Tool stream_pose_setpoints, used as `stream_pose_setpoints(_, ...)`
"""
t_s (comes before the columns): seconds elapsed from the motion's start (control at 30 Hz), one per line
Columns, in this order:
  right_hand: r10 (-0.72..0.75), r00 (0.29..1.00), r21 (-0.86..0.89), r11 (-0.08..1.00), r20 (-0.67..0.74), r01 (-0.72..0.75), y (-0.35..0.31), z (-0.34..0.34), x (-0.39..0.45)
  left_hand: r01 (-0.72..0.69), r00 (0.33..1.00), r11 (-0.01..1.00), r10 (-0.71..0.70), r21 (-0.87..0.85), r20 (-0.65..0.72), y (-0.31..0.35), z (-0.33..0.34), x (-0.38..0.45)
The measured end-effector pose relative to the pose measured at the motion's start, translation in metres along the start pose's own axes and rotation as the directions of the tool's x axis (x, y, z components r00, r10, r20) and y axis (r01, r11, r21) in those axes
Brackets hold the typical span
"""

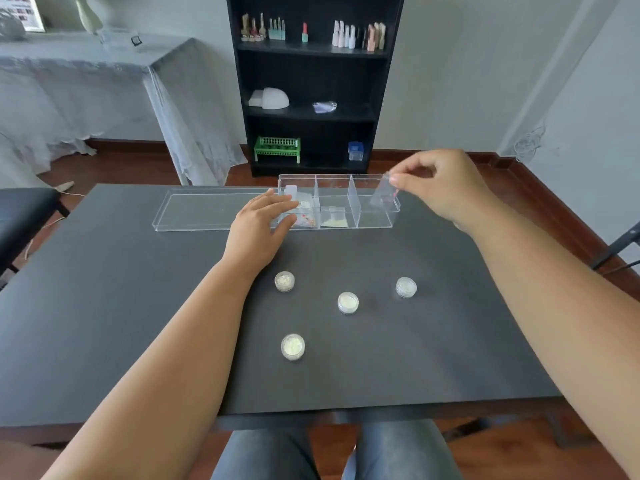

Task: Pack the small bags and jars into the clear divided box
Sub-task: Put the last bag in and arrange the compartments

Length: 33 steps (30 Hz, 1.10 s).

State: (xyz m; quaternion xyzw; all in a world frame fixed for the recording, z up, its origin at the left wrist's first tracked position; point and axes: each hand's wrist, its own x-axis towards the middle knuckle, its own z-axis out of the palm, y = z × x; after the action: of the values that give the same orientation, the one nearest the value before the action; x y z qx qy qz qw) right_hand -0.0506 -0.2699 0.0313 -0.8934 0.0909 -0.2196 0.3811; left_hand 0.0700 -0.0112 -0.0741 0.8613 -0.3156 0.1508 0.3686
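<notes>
A clear divided box (353, 202) stands at the far middle of the dark table. Its left compartment holds a small bag with coloured bits (306, 220), its middle compartment a bag with pale contents (334, 218). My right hand (440, 188) pinches a small clear bag (383, 194) by its top corner, hanging over the right compartment. My left hand (261, 225) rests flat against the box's left front corner, fingers apart, holding nothing. Several small round clear jars lie on the table nearer me, among them one jar (284, 281), another jar (348, 302) and a third jar (293, 346).
The box's clear lid (201, 211) lies flat to the left of the box. A black shelf unit (311, 84) stands behind the table. A dark chair (24, 209) is at the left edge, another chair's frame (620, 247) at the right.
</notes>
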Motion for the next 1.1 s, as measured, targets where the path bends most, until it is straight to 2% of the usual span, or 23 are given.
stream_pose_setpoints(0.07,0.005,1.0,-0.046,0.999,0.024,-0.004,0.002,0.014,0.026,-0.01,1.0,1.0,0.01,-0.009,-0.014,-0.002,0.0,-0.001)
stream_pose_setpoints(0.23,-0.005,0.981,-0.274,0.96,0.196,0.06,0.006,0.053,0.075,-0.011,0.998,0.999,0.009,-0.038,-0.059,-0.001,0.003,-0.001)
stream_pose_setpoints(0.4,0.1,0.919,-0.348,0.936,0.381,0.042,0.004,0.078,0.092,-0.012,0.996,0.998,0.007,-0.058,-0.085,0.0,0.005,-0.002)
stream_pose_setpoints(0.5,0.187,0.876,-0.394,0.919,0.446,0.005,0.003,0.087,0.09,-0.005,0.997,0.997,-0.001,-0.072,-0.084,0.0,0.004,-0.002)
stream_pose_setpoints(0.73,0.25,0.88,-0.612,0.789,0.403,0.056,0.004,0.094,0.08,0.003,0.996,0.998,-0.009,-0.065,-0.084,-0.001,0.003,-0.002)
stream_pose_setpoints(0.87,0.271,0.892,-0.664,0.746,0.361,0.042,0.001,0.097,0.077,0.024,0.998,1.0,-0.025,-0.018,-0.061,-0.001,0.003,-0.002)
stream_pose_setpoints(0.97,0.275,0.895,-0.658,0.753,0.352,0.028,-0.005,0.094,0.073,0.025,0.999,0.999,-0.024,0.022,-0.043,-0.001,0.002,-0.004)
stream_pose_setpoints(1.1,0.217,0.928,-0.606,0.795,0.302,0.012,-0.012,0.078,0.063,0.008,0.997,1.0,-0.01,-0.022,-0.071,0.004,-0.005,-0.011)
